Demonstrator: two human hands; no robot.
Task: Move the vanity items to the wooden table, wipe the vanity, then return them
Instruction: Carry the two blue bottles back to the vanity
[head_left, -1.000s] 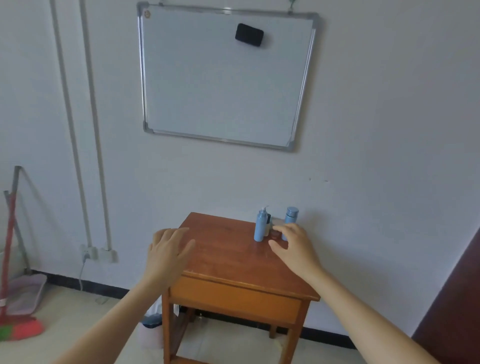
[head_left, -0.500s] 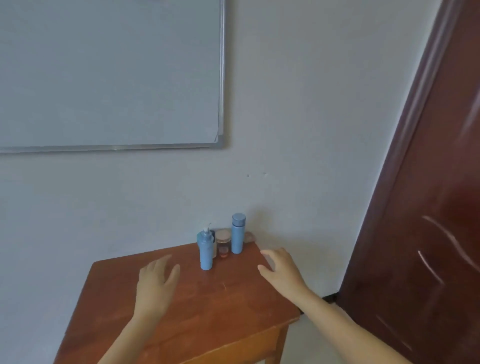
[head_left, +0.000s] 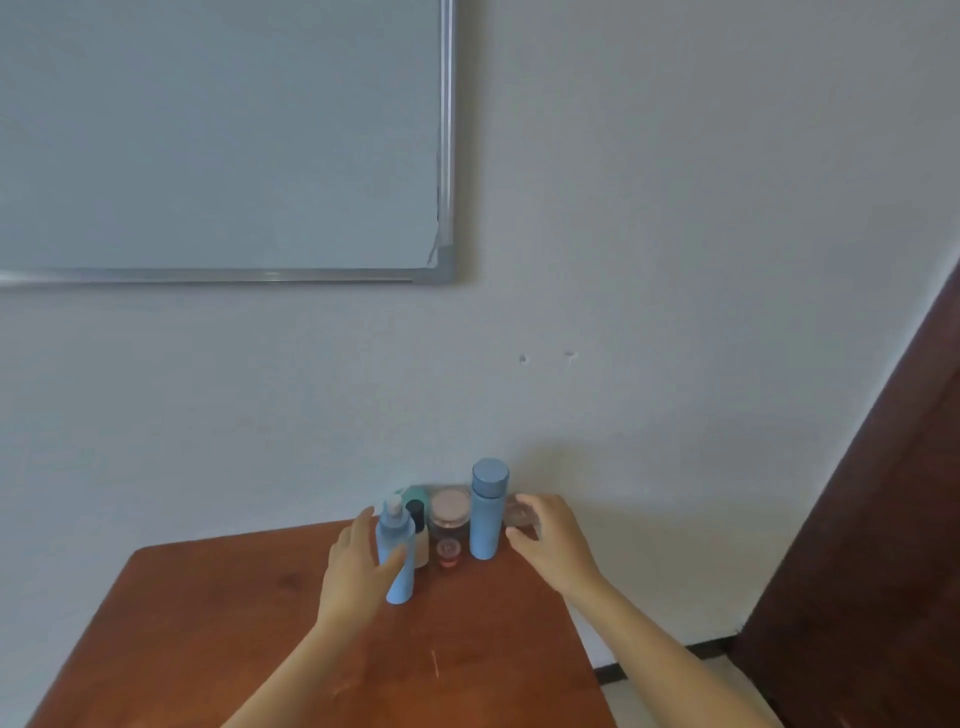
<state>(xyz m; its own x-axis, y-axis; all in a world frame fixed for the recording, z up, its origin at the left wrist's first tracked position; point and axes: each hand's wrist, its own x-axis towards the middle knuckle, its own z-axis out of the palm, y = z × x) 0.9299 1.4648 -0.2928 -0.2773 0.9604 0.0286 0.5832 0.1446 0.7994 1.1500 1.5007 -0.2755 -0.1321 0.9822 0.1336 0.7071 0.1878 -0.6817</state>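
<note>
Several vanity items stand in a cluster at the far edge of the wooden table (head_left: 249, 629), against the wall. My left hand (head_left: 356, 566) wraps round the blue pump bottle (head_left: 400, 587), with the thumb across its front. My right hand (head_left: 553, 543) pinches a small clear jar (head_left: 518, 512) between thumb and fingers at the cluster's right end. Between my hands stand a tall blue capped bottle (head_left: 489, 519), a brown jar with a pink lid (head_left: 449, 512), a small red jar (head_left: 448, 552) and a white bottle with a black cap (head_left: 418, 525). Something teal (head_left: 413, 491) shows behind them.
A whiteboard (head_left: 208, 130) hangs on the wall above and to the left of the table. A dark brown door (head_left: 883, 519) stands close to the table's right side. A strip of floor (head_left: 670, 670) shows between the table and the door.
The view has moved closer to the table. Both hands have reached forward from the bare tabletop to the cluster: the left now round the pump bottle, the right on the small clear jar.
</note>
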